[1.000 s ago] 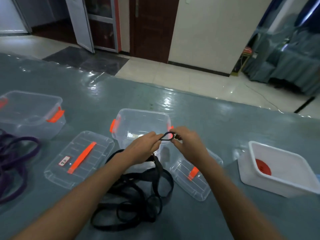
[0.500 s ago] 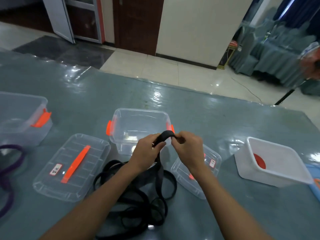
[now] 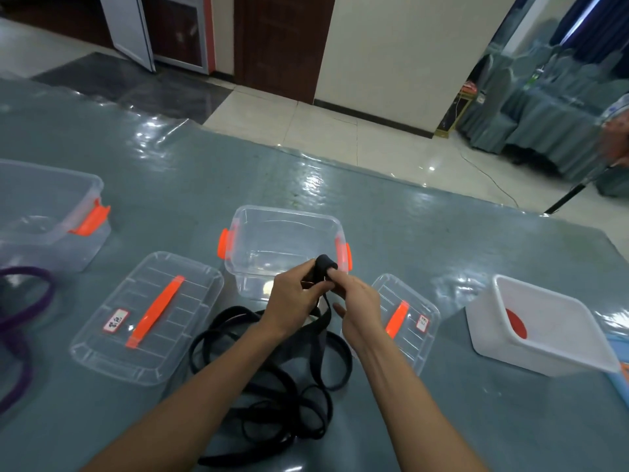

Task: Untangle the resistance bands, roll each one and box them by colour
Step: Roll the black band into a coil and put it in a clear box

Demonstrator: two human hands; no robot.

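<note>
Black band (image 3: pixel 325 266) end is pinched by left hand (image 3: pixel 292 303) and right hand (image 3: pixel 359 301), both clamped on it, seemingly to start a tight roll; slack is trailed toward 6 o'clock over the counter (image 3: pixel 449 260), with the clear box (image 3: pixel 286 212) kept at 12 o'clock.

Your worktop (image 3: pixel 425 253) is covered in a glossy grey-blue sheet that catches the light. Beyond its far edge you see pale floor tiles (image 3: pixel 340 131), with a dark floor patch (image 3: pixel 136 83) to the left. A dark wooden door (image 3: pixel 279 39) stands beside a cream wall (image 3: pixel 391 46). At right are fabric-covered chairs (image 3: pixel 544 107), and a thin cable (image 3: pixel 486 175) trails over the tiles near them.
</note>
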